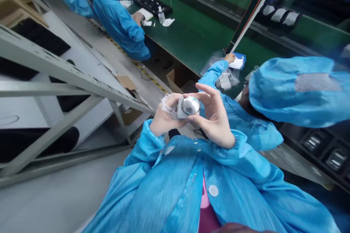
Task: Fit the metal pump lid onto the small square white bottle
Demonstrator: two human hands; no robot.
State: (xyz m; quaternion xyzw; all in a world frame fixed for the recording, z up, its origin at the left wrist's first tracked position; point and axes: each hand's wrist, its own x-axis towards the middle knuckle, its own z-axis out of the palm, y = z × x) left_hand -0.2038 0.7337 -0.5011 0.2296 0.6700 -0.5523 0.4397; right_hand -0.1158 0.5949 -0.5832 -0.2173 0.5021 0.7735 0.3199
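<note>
Holds the device (188,106) up in both hands in front of the chest, with the silvery dome (191,105) toward the camera. Pinches the white body (181,113) in the left hand (162,120), with a loose white cord (167,102) bunched at the fingers. Grips the dome's rim between thumb and forefinger of the right hand (216,120), other fingers raised and spread. Appears to be at a two-handed handling step; cannot tell whether turning, pressing or merely steadying the dome.

For any shift of the dome, keep the left pinch firm, apply even right-hand hold at the rim, and guard against snagging the cord. Allow for fingers hiding parts of the rim.

Note limited room beside the near co-worker (290,93) at right; mind the metal frame (68,75) at left. Beyond the hands, note the box (175,80) by the bench (180,47), plus clear bags (225,81) and a blue packet (238,60) on top.
</note>
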